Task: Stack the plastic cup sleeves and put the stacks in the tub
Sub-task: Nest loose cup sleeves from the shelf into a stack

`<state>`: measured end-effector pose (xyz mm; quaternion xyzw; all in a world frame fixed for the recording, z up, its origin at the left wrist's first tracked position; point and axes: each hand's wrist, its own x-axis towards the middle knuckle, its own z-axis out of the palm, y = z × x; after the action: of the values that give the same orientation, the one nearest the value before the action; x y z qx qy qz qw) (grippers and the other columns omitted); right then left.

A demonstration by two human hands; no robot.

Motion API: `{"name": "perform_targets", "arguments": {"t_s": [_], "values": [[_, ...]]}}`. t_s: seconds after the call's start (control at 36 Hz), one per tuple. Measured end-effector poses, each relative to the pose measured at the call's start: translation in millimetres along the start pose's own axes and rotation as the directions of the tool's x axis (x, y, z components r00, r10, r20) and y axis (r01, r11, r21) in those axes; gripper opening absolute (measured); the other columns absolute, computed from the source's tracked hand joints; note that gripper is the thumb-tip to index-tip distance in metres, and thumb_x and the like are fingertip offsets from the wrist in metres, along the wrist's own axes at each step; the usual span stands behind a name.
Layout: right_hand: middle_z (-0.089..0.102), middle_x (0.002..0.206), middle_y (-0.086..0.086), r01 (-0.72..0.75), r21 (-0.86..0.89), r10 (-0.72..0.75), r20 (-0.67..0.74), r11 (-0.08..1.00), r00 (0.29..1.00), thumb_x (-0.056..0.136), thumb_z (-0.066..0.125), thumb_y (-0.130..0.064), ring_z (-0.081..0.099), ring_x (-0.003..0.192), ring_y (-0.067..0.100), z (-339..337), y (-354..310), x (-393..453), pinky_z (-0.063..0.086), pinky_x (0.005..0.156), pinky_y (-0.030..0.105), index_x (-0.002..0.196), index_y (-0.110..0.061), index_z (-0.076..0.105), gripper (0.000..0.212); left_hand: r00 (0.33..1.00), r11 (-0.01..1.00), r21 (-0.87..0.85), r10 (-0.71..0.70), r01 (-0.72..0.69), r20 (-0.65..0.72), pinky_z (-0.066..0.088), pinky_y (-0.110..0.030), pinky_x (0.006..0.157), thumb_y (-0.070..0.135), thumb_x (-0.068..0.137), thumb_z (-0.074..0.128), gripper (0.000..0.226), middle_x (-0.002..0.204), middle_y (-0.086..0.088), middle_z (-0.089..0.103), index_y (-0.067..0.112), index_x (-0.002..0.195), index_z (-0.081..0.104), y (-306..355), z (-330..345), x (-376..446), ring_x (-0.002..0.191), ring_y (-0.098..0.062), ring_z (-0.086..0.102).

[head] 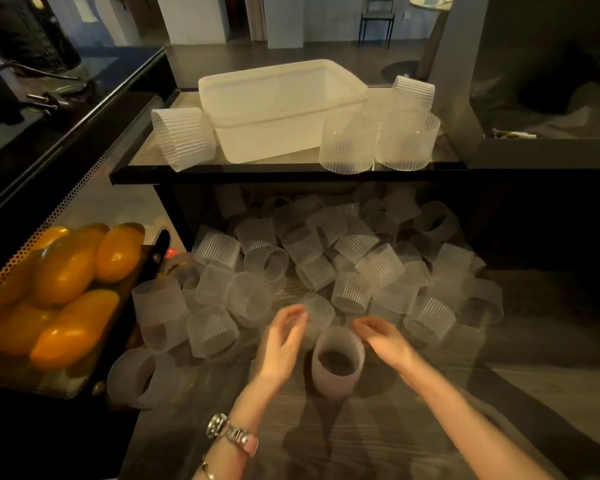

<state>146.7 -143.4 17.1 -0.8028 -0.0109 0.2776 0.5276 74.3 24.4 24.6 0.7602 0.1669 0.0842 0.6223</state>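
Two bare hands hover low over the dark wood-grain floor, one on each side of a frosted translucent plastic cup sleeve (337, 365) that stands upright with its open mouth facing up. The left hand (282, 344), with a silver watch (230, 432) on its wrist, has its fingers loosely bent and apart, just beside the sleeve's left rim; whether they touch it I cannot tell, since the fingertips are blurred. The right hand (383, 339) lies flatter, fingers relaxed and spread, its fingertips at the sleeve's upper right rim, gripping nothing that I can see.

Beyond the hands spreads a loose heap of ribbed frosted sleeves (326, 261), lying on their sides, tilted and overlapping; the far ones fade into shadow under the shelf and are hard to tell apart. One more frosted sleeve on its side (142, 377) rests well to the left of the hands.

Above the heap, on a black-edged glass shelf (284, 174), sits the white translucent rectangular plastic tub (281, 105), and what is inside it I cannot make out. A tilted stack of sleeves (182, 138) leans at its left end. To its right stand two upright stacks (347, 143) (407, 140), with a further sleeve (413, 91) perched behind them.

At the left edge, a perforated metal basket (70, 216) holds orange-yellow mangoes (66, 268), partly cut off by the frame.
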Motion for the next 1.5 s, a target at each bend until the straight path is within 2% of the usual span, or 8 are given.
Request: {"name": "perform_targets", "arguments": {"t_s": [0.19, 0.28, 0.36, 0.69, 0.92, 1.08, 1.31, 1.5], "values": [[0.062, 0.084, 0.002, -0.193, 0.027, 0.189, 0.092, 0.981, 0.978, 0.091, 0.058, -0.021, 0.057, 0.082, 0.014, 12, -11, 27, 0.045, 0.068, 0.022, 0.095, -0.011, 0.064, 0.013, 0.992, 0.969, 0.221, -0.121, 0.11, 0.037, 0.035, -0.031, 0.104, 0.031, 0.097, 0.044, 0.047, 0.142, -0.009, 0.041, 0.022, 0.141, 0.033, -16, 4, 38, 0.129, -0.023, 0.041], [0.058, 0.073, 0.007, -0.291, 0.295, 0.235, 0.209, 0.91, 0.949, 0.089, 0.058, -0.012, 0.056, 0.063, 0.014, 17, -18, 32, 0.046, 0.065, 0.027, 0.077, -0.009, 0.061, 0.013, 0.983, 0.956, 0.244, -0.18, 0.165, 0.04, 0.03, -0.026, 0.102, 0.033, 0.096, 0.047, 0.054, 0.148, -0.007, 0.033, 0.02, 0.144, 0.027, -23, 7, 48, 0.135, -0.02, 0.033], [0.066, 0.082, 0.012, -0.336, 0.468, 0.206, 0.307, 0.818, 0.929, 0.091, 0.054, -0.009, 0.061, 0.074, 0.018, 19, -21, 33, 0.05, 0.077, 0.031, 0.096, -0.001, 0.067, 0.016, 0.972, 0.937, 0.285, -0.229, 0.203, 0.06, 0.029, -0.033, 0.108, 0.032, 0.092, 0.055, 0.063, 0.149, -0.007, 0.032, 0.015, 0.144, 0.025, -31, 8, 50, 0.136, -0.02, 0.031], [0.059, 0.119, 0.02, -0.032, 0.38, -0.001, 0.088, 0.924, 0.996, 0.088, 0.054, 0.005, 0.058, 0.104, 0.025, 22, -30, 29, 0.052, 0.078, 0.023, 0.122, 0.001, 0.051, 0.035, 0.993, 0.983, 0.142, -0.109, 0.113, -0.035, 0.043, -0.035, 0.103, 0.017, 0.07, 0.08, 0.078, 0.129, -0.005, 0.035, 0.011, 0.138, 0.04, -26, -1, 37, 0.118, -0.019, 0.049], [0.066, 0.099, -0.004, 0.174, 0.271, -0.216, 0.133, 0.947, 0.967, 0.082, 0.065, -0.001, 0.065, 0.084, 0.001, 14, -39, 10, 0.052, 0.077, 0.015, 0.123, -0.017, 0.053, 0.045, 0.994, 0.997, 0.044, 0.062, -0.058, -0.095, 0.044, -0.016, 0.088, 0.016, 0.064, 0.083, 0.064, 0.127, 0.0, 0.045, 0.039, 0.111, 0.046, -2, -9, 22, 0.112, -0.007, 0.051], [0.065, 0.089, -0.014, 0.247, 0.143, -0.261, 0.091, 0.958, 0.961, 0.074, 0.076, -0.01, 0.062, 0.077, -0.009, 1, -44, -1, 0.049, 0.071, 0.009, 0.117, -0.029, 0.059, 0.05, 0.995, 0.994, -0.058, 0.095, -0.095, -0.004, 0.049, -0.031, 0.095, 0.014, 0.066, 0.082, 0.063, 0.122, 0.006, 0.058, 0.036, 0.116, 0.049, 12, -14, 2, 0.113, -0.01, 0.056], [0.066, 0.113, -0.008, 0.328, 0.131, -0.349, 0.206, 0.936, 0.914, 0.066, 0.08, -0.006, 0.06, 0.11, 0.007, -16, -35, -17, 0.048, 0.093, 0.021, 0.11, -0.03, 0.059, 0.053, 0.985, 0.994, 0.027, 0.104, -0.109, 0.134, 0.038, -0.013, 0.101, 0.02, 0.066, 0.083, 0.064, 0.124, 0.016, 0.055, 0.039, 0.115, 0.047, 18, -18, -17, 0.119, 0.005, 0.049], [0.064, 0.12, -0.011, 0.334, 0.163, -0.365, 0.223, 0.928, 0.904, 0.055, 0.085, -0.032, 0.056, 0.118, 0.009, -21, -22, -30, 0.042, 0.099, 0.019, 0.116, -0.028, 0.058, 0.067, 0.974, 0.995, 0.011, 0.099, -0.103, 0.204, 0.034, -0.007, 0.099, 0.042, 0.061, 0.081, 0.067, 0.125, 0.03, 0.053, 0.046, 0.119, 0.047, 13, -13, -33, 0.121, 0.008, 0.045]]}}
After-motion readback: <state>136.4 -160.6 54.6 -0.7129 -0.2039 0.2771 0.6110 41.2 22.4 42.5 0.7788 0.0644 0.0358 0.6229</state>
